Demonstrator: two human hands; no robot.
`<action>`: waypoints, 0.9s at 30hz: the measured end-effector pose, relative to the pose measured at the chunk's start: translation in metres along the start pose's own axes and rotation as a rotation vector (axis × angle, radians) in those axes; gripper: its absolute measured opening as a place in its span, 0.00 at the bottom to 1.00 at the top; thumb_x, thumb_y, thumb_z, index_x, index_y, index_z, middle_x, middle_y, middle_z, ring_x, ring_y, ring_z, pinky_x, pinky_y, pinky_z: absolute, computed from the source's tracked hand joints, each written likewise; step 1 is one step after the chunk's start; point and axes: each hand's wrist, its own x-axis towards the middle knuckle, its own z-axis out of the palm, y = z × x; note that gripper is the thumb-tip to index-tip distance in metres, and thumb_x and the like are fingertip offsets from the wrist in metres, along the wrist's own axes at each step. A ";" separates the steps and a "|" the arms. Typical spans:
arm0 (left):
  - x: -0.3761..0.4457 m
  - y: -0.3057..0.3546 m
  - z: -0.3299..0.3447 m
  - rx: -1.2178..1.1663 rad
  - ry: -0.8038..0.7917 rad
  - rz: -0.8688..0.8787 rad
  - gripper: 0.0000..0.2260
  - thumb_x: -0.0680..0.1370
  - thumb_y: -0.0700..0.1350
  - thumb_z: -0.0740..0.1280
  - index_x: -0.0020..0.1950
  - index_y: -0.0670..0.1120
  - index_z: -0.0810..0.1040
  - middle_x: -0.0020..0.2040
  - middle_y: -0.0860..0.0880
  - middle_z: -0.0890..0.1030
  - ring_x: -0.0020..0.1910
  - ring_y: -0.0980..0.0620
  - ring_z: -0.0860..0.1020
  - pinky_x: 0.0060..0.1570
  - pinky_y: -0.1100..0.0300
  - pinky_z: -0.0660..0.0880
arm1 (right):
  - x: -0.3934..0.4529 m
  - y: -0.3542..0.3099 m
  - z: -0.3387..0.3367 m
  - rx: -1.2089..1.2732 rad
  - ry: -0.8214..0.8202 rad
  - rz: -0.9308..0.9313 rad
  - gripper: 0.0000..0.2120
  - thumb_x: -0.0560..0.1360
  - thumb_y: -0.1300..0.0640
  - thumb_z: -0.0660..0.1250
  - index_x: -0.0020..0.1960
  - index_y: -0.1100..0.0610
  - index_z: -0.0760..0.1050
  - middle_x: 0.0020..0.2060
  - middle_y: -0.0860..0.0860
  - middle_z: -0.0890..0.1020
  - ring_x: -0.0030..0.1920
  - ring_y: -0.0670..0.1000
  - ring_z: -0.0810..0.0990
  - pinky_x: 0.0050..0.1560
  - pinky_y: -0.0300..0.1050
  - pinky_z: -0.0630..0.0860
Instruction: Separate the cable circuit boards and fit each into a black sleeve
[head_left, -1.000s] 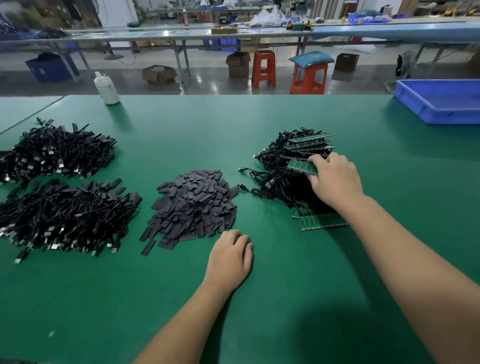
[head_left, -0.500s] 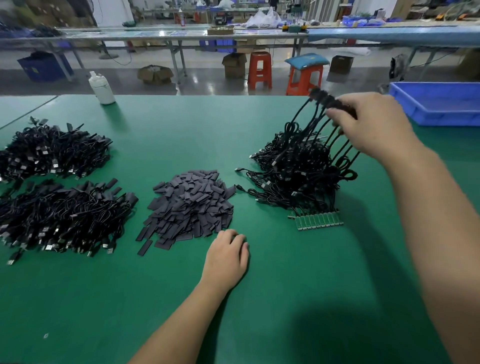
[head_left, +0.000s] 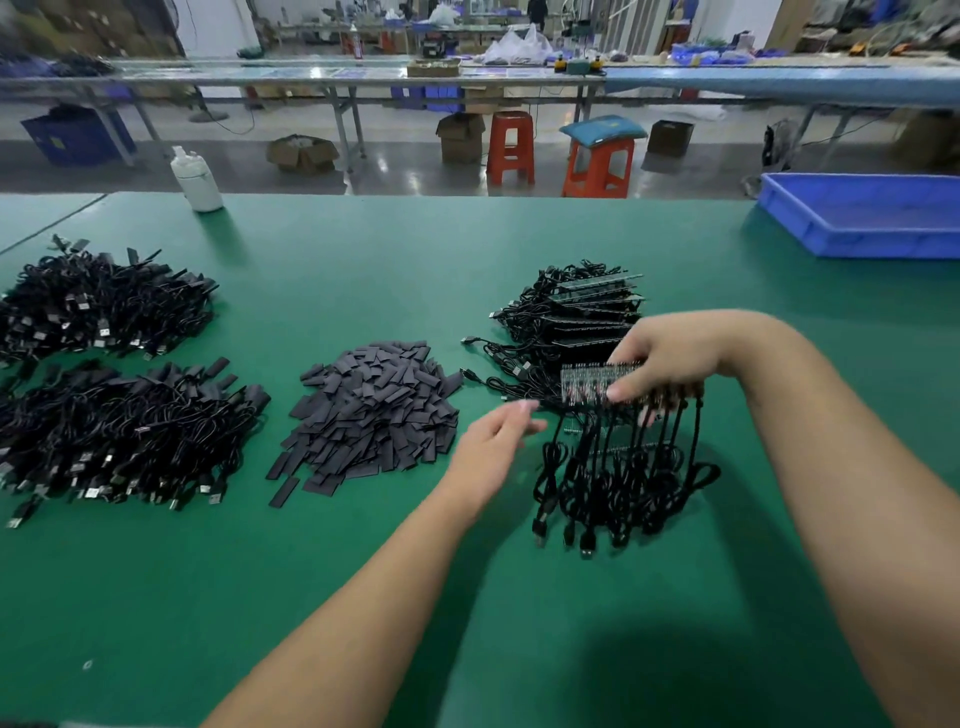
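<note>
My right hand (head_left: 662, 361) grips a joined strip of small circuit boards (head_left: 592, 383) above the green table. Black cables (head_left: 618, 478) hang from the strip, and their plugs reach the table. My left hand (head_left: 493, 441) hovers just left of the strip, blurred, with its fingers stretched toward the board end; it holds nothing. Behind the strip lies a stack of more board strips with cables (head_left: 576, 317). A heap of flat black sleeves (head_left: 379, 410) lies left of my left hand.
Two heaps of black cables lie at the left, one at the back (head_left: 98, 306) and one nearer (head_left: 119, 436). A white bottle (head_left: 196, 179) stands at the far left edge. A blue tray (head_left: 862, 215) sits at the back right. Stools and benches stand beyond the table.
My right hand lifted a board strip with its cables off the stack and brought it down toward me. My left hand left the table and rose toward the strip.
</note>
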 end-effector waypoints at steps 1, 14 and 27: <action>0.001 0.012 0.007 -0.073 0.002 0.021 0.17 0.81 0.59 0.60 0.65 0.54 0.77 0.56 0.58 0.83 0.59 0.58 0.79 0.61 0.59 0.73 | 0.004 0.003 0.005 0.041 -0.047 0.002 0.11 0.74 0.45 0.72 0.37 0.48 0.79 0.33 0.37 0.83 0.34 0.35 0.80 0.44 0.46 0.75; 0.020 0.038 0.037 -0.197 0.161 -0.037 0.11 0.79 0.38 0.68 0.37 0.43 0.73 0.36 0.42 0.79 0.32 0.49 0.81 0.41 0.50 0.82 | 0.030 -0.004 0.034 -0.017 0.372 -0.081 0.07 0.78 0.47 0.67 0.43 0.44 0.81 0.34 0.42 0.82 0.34 0.43 0.78 0.36 0.40 0.71; 0.026 0.027 0.042 -0.182 0.332 -0.111 0.14 0.78 0.39 0.69 0.34 0.45 0.72 0.28 0.51 0.76 0.31 0.51 0.82 0.37 0.49 0.83 | 0.051 -0.009 0.069 -0.195 0.632 0.017 0.09 0.78 0.45 0.63 0.49 0.43 0.83 0.39 0.42 0.82 0.41 0.47 0.77 0.39 0.43 0.69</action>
